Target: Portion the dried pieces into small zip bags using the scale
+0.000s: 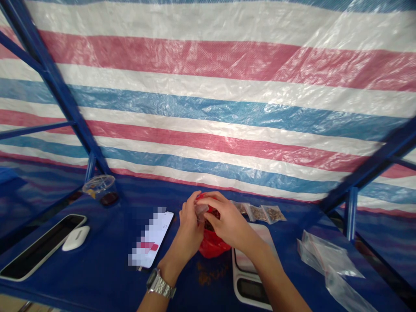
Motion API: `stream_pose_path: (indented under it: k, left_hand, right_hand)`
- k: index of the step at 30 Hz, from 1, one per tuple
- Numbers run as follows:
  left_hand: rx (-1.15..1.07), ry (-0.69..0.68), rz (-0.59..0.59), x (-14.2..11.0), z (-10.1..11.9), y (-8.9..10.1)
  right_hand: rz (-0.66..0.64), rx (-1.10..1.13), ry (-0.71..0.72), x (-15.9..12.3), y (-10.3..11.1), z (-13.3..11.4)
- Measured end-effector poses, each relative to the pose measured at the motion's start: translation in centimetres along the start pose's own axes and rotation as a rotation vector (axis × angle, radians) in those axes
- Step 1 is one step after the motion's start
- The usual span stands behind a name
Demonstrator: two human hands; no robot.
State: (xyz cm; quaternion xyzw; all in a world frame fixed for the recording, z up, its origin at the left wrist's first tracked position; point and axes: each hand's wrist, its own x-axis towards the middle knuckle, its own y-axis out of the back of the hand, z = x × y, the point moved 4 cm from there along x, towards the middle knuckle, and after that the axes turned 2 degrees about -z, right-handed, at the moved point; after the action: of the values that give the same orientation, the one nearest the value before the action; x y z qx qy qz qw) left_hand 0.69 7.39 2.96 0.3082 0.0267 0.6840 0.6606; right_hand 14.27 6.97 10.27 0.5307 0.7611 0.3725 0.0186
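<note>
A small clear plastic bag (pixel 201 211) is between my hands, above an open red plastic bag (pixel 214 245) that holds dark brown dried bits. My left hand (pixel 191 223) grips the small bag from the left, its fingers closed. From the right, my right hand (pixel 224 219) curls over the red bag, with thumb and fingertips closed at the small bag's edge. What lies right between the fingertips is partly hidden. Just right of the red bag, partly under my right forearm, sits a white digital scale (pixel 238 286).
Filled zip bags (pixel 273 213) lie behind the scale; flat clear bags (pixel 334 260) are at right. Left are a lit phone (pixel 156 238), a white earbud case (pixel 76 238), a dark phone (pixel 42 247) and a plastic cup (pixel 100 188). Blue frame bars (pixel 61 99) flank the striped sheet (pixel 208 99).
</note>
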Motion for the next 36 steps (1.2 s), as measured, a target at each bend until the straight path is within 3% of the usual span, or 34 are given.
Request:
stream_pose_path:
  k: [5,10,16,22,24,26,28,30,33,36]
  left_hand:
    - [0.026,-0.063,-0.003,-0.3,0.0,-0.4]
    - [-0.063,0.002,0.055,-0.1,-0.3,-0.5]
    - [0.109,0.114,-0.035,0.5,0.7,0.3]
    - [0.050,0.148,0.049,0.6,1.3,1.8]
    - [0.001,0.230,0.094,0.6,1.3,2.5]
    - [0.072,0.373,0.110,0.4,1.3,3.2]
    - [0.269,0.520,0.059,0.0,1.3,3.6]
    - [0.454,0.623,-0.053,-0.5,1.2,3.5]
    - [0.517,0.684,-0.205,-1.3,0.5,2.5]
    - [0.378,0.654,-0.249,-1.8,-0.5,1.3]
  right_hand:
    - [-0.070,0.177,-0.062,0.0,-1.0,0.5]
    - [0.011,0.170,-0.094,0.1,-0.8,1.4]
    - [0.073,0.107,-0.072,0.2,-0.2,0.8]
    - [0.223,-0.061,-0.025,0.1,1.4,0.6]
    - [0.158,-0.101,-0.084,-0.1,1.6,1.4]
    - [-0.008,-0.127,-0.164,-0.5,1.1,2.7]
    - [-0.134,-0.196,-0.240,-0.9,0.5,4.0]
    - [-0.170,-0.309,-0.302,-1.2,0.1,5.1]
    - [-0.205,-0.431,-0.343,-1.4,-0.8,6.3]
    - [-0.244,-0.444,-0.351,-1.5,-1.7,6.7]
